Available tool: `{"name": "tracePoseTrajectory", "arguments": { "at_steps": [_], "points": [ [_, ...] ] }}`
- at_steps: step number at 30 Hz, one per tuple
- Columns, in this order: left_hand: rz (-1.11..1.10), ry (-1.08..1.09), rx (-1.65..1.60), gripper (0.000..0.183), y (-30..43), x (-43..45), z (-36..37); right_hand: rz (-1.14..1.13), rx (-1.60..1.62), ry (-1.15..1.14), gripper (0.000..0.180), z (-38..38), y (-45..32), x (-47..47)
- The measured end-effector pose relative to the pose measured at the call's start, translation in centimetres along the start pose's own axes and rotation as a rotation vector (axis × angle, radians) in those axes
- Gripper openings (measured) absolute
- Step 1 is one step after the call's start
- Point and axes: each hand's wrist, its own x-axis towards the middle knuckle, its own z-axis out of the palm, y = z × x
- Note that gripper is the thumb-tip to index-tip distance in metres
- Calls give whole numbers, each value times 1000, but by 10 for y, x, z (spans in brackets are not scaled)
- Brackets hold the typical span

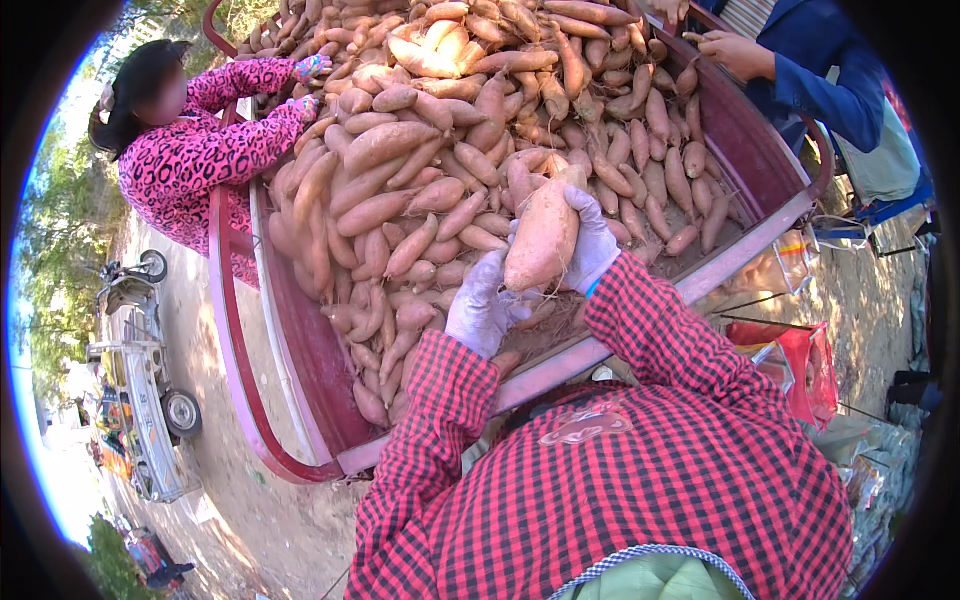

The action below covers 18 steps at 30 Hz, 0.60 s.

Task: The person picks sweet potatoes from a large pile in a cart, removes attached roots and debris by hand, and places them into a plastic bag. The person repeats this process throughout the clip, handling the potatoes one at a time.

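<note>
A large, pinkish sweet potato (pixel 541 236) is held tilted between my two gloved hands, above the near edge of the truck bed. My left hand (pixel 484 304), in a whitish glove, supports its lower left end. On its right side, my right hand (pixel 592 236) has its thumb laid near the top end; some fingers are hidden behind it. Fine roots hang from the sweet potato's underside. Beyond my hands lies a big heap of sweet potatoes (pixel 409 202) of many sizes, partly sunlit at the top.
The red metal truck bed (pixel 307 382) has a raised front rim (pixel 750 259) close to my forearms. A person in a pink leopard-print top (pixel 210 142) reaches in from the left. At the upper right is another person's hand (pixel 731 54). Plastic bags (pixel 810 367) hang on the right; a cargo tricycle (pixel 146 405) stands at left.
</note>
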Motion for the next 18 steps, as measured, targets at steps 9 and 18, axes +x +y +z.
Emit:
{"name": "tracePoseTrajectory", "arguments": {
  "at_steps": [9, 18],
  "points": [
    [-232, -130, -34, 65, -17, -10, 38, 87, 141, -262, 66, 2, -15, -33],
    [326, 243, 602, 74, -51, -14, 81, -15, -307, -5, 85, 0, -27, -63]
  ]
}}
